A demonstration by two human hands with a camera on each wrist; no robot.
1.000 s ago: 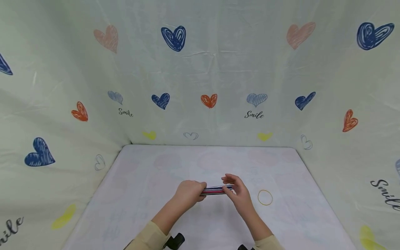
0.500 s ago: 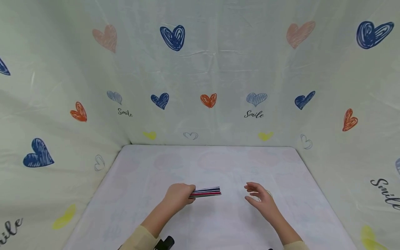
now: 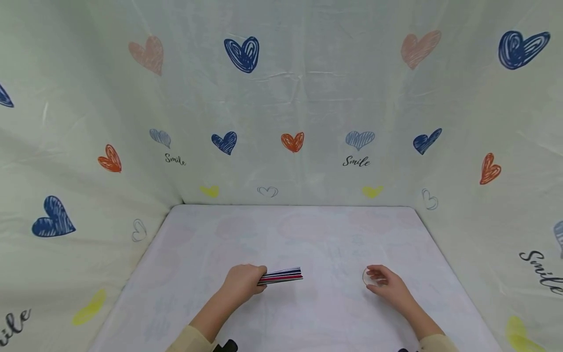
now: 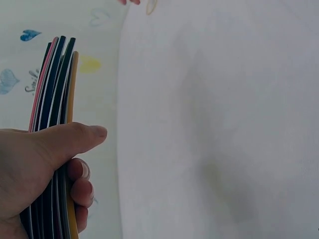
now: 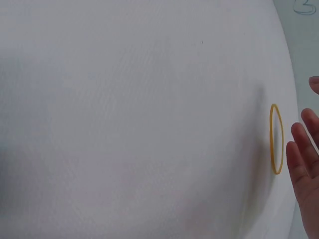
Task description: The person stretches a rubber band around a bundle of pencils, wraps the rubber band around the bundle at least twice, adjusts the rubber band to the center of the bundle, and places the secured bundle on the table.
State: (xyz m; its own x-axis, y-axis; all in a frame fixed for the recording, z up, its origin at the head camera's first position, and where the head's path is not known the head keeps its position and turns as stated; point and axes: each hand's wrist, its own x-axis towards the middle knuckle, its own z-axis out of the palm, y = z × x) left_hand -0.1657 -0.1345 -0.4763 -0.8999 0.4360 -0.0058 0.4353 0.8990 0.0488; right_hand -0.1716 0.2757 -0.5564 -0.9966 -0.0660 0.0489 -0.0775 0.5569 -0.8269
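"What does the left hand [image 3: 243, 283] have?"

"A stack of slim, flat strips [image 4: 52, 94], gripped with the thumb on one side and the fingers curled round the other. Their edges show pink, navy and orange. They point toward the right hand [image 3: 391, 288]; the left palm covers part of their length."

"And the right hand?"

"Its fingers are slightly bent and parted, with nothing gripped. Beside them, on the table [image 3: 325, 239] and well apart from the strips, lies a yellow rubber band [image 5: 272, 139]."

"Are they touching?"

"Hard to be sure. From the head, the fingers cover part of the band; from the right wrist, a narrow gap shows."

"What surrounds them?"

"A pale curtain [image 3: 316, 107] printed with blue, orange and yellow hearts and the word 'Smile'. Beige sleeves [image 3: 191, 340] enter below."
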